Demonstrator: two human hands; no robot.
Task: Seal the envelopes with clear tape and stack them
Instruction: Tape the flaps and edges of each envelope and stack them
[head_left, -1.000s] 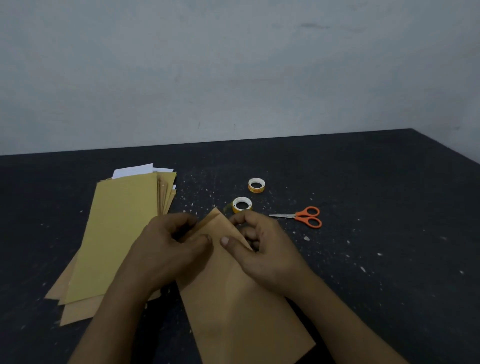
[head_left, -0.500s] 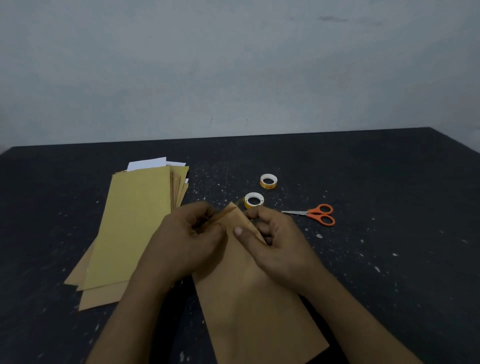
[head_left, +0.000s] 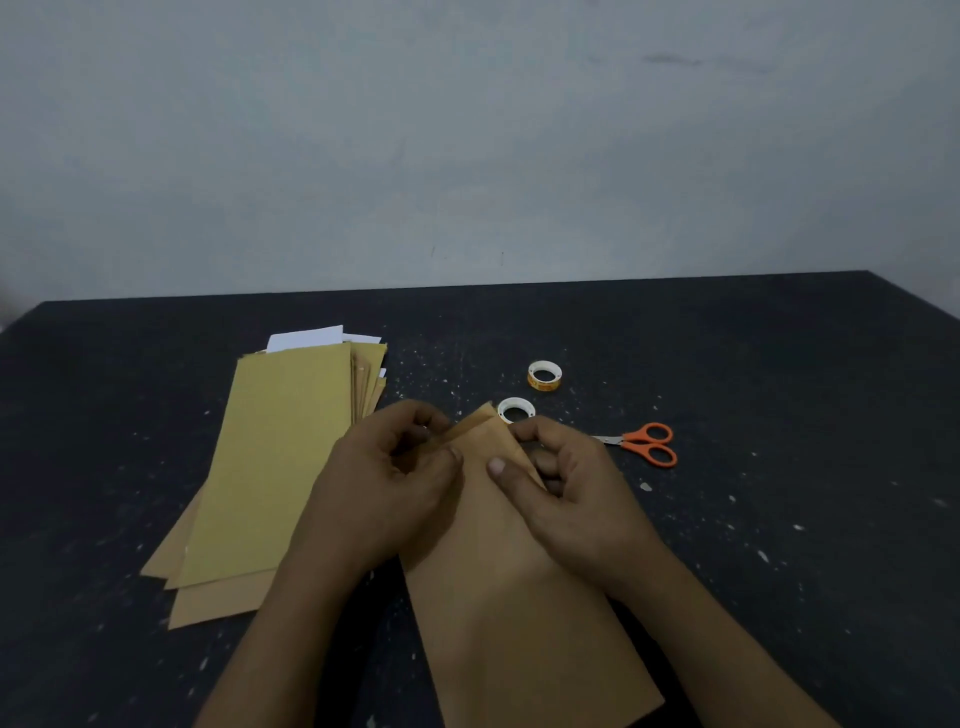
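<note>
One loose brown paper envelope (head_left: 514, 613) is lying flat and long near the middle of the table's near edge, its smooth kraft face up and its far end lifting off the surface. Two hands are working at that far end. The left hand (head_left: 384, 488) is pinching the narrow folded flap between thumb and curled fingers. The right hand (head_left: 576, 493) is gripping the right corner, with its thumb pressing on the face and its fingers curling behind the edge.

Toward the table's left side one stack of envelopes (head_left: 270, 467) is lying fanned, a yellower one on top and browner ones showing beneath. How many it holds cannot be told. White paper sheets (head_left: 306, 338) are poking out at its far end.

Two small tape rolls with white ring cores are sitting beyond the hands, one (head_left: 516, 410) just past the held envelope's tip and the other (head_left: 544, 375) a little farther back. One pair of scissors (head_left: 644, 444) with orange plastic loops and a metal blade is lying to their right. The table (head_left: 779, 519) is showing a dark, matte top flecked with pale specks.
</note>
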